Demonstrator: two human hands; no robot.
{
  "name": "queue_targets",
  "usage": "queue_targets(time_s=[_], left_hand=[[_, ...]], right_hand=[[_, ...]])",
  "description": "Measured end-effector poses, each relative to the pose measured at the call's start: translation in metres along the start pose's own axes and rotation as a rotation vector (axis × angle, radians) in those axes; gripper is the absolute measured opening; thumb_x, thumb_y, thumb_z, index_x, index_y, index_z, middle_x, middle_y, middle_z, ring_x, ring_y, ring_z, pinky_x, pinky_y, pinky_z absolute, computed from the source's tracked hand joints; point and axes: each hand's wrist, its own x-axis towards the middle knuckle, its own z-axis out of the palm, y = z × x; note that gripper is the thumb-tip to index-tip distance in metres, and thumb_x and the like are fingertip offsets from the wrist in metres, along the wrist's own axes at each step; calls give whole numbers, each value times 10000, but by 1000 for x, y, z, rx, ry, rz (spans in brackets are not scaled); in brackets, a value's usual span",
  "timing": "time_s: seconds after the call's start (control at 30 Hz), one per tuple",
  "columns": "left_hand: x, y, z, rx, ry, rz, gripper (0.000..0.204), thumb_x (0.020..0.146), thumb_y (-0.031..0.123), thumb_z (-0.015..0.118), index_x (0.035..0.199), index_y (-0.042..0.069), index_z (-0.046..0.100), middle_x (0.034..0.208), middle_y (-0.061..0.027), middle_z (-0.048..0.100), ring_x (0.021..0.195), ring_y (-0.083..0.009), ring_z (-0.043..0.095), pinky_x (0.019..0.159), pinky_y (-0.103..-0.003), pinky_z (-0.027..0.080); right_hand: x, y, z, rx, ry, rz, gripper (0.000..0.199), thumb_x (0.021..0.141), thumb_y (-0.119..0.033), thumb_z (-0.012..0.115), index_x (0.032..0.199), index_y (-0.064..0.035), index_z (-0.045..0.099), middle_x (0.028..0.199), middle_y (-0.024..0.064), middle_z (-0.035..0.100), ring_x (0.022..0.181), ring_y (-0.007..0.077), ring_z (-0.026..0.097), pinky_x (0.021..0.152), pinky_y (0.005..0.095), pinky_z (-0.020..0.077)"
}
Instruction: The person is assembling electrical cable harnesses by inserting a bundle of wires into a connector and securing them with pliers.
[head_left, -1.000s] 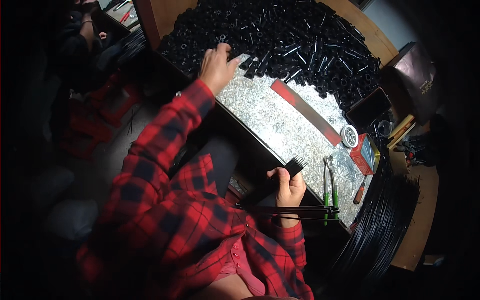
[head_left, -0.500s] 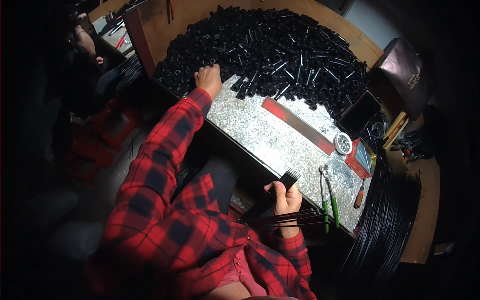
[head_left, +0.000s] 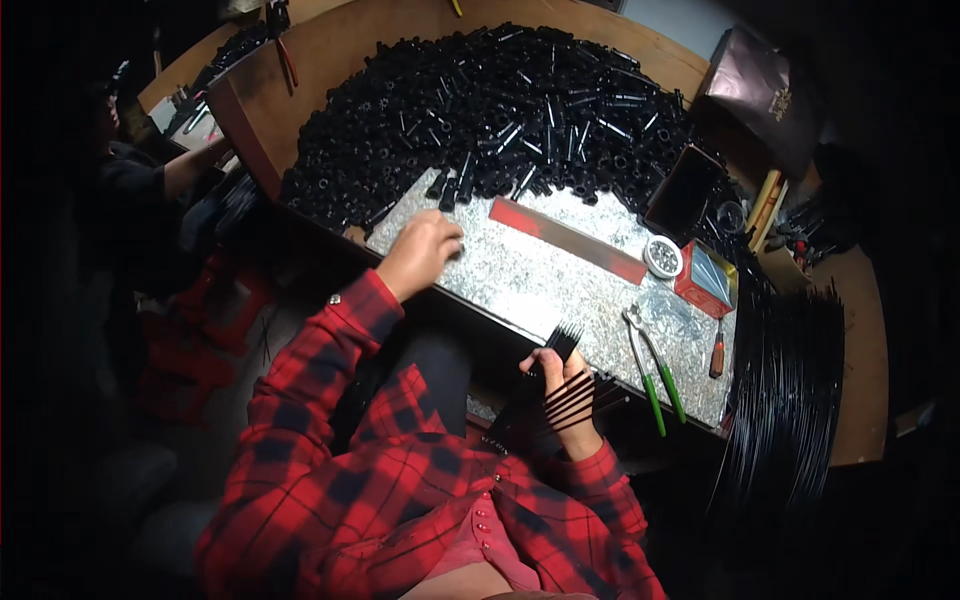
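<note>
My left hand, in a red and black checked sleeve, rests with curled fingers on the near left edge of the speckled metal sheet, just below the big heap of short black tubes. Whether a tube sits in its fingers is hidden. My right hand grips a bundle of thin black rods near my lap, at the front edge of the sheet. The rod ends fan out above the fingers.
A red strip lies across the sheet. Green-handled pliers, a red-handled screwdriver, a small round tin and a red box sit at the right. A stack of long black rods lies far right. Another person works at upper left.
My left hand has drawn back from the heap of tubes to the near edge of the metal sheet. The right hand keeps the rod bundle in about the same place.
</note>
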Motion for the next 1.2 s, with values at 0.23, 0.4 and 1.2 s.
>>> queue_targets(time_s=[0.23, 0.4, 1.2], left_hand=[[-21, 8, 31, -191, 0, -56, 152, 796, 76, 618, 936, 24, 647, 805, -125, 590, 757, -267, 573, 681, -325, 458], [-28, 9, 37, -812, -106, -286, 219, 866, 91, 566, 1064, 0, 586, 877, -80, 616, 801, -171, 598, 711, -271, 482], [-35, 88, 12, -1707, -393, -595, 280, 901, 72, 517, 1166, -17, 530, 950, -79, 615, 909, -137, 599, 778, -254, 499]], right_hand=[[6, 1, -4, -57, -46, 45, 224, 940, -178, 465, 888, 20, 556, 732, 88, 631, 687, 123, 578, 657, 247, 467], [2, -3, 1, -67, -17, 74, 232, 943, -192, 471, 888, 15, 561, 743, 90, 635, 698, 118, 581, 660, 242, 465], [-1, -20, 9, 1, -118, 46, 219, 945, -183, 472, 879, 5, 565, 759, 79, 631, 704, 108, 567, 681, 233, 445]])
